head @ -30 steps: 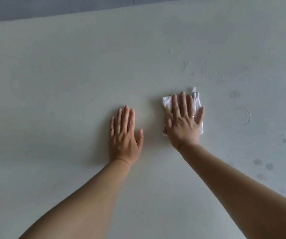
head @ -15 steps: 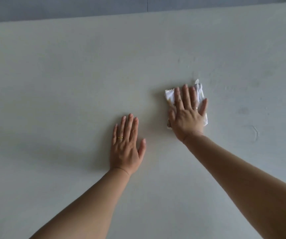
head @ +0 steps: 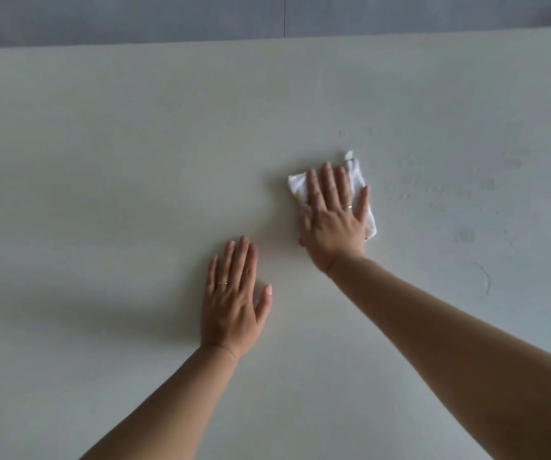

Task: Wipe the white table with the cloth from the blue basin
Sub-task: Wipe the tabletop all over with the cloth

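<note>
White worktop [head: 134, 161]: right hand [head: 332, 217] spread flat, pressing soft, limp, likely damp cloth [head: 297, 185]; left hand [head: 234, 303] spread, bracing.

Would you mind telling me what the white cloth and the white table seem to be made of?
The white cloth looks like soft woven fabric, possibly cotton: it is folded and rumpled under the right hand. The white table looks like smooth matte laminate or painted board; faint marks show on it.
</note>
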Demonstrator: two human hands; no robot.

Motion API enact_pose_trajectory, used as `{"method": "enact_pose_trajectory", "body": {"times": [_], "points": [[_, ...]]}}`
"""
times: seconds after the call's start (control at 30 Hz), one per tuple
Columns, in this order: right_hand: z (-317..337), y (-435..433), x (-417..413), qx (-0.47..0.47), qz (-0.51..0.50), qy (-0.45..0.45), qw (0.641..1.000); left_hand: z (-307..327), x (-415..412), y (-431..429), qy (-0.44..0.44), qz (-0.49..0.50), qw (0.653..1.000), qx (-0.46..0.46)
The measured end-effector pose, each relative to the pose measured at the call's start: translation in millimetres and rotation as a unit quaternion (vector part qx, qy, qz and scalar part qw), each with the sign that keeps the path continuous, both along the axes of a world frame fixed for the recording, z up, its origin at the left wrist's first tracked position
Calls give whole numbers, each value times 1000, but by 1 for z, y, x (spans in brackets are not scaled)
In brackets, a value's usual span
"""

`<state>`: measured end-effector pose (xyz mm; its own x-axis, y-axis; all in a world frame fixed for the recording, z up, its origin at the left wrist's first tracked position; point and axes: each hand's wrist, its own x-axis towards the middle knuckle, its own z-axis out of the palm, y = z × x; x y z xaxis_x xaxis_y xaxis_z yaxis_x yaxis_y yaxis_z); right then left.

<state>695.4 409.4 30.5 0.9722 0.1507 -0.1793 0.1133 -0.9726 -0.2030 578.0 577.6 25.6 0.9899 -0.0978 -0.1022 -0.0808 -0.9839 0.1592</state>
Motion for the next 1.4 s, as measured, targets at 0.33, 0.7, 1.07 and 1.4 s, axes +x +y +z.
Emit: {"method": "enact_pose_trajectory", "body": {"times": [0.33,0.7,1.07,1.4], "points": [[0,-62,80,-36,43,-17,998,13,86,-8,-72,54,993,-76],[2,-61,94,-63,206,-51,975,-6,175,-30,-53,161,984,-47],[-3,3,107,-18,178,-54,982,-7,174,-31,-32,145,989,-18],[-5,4,155,-5,-12,-38,999,-8,177,-31,-24,135,991,-6]]}}
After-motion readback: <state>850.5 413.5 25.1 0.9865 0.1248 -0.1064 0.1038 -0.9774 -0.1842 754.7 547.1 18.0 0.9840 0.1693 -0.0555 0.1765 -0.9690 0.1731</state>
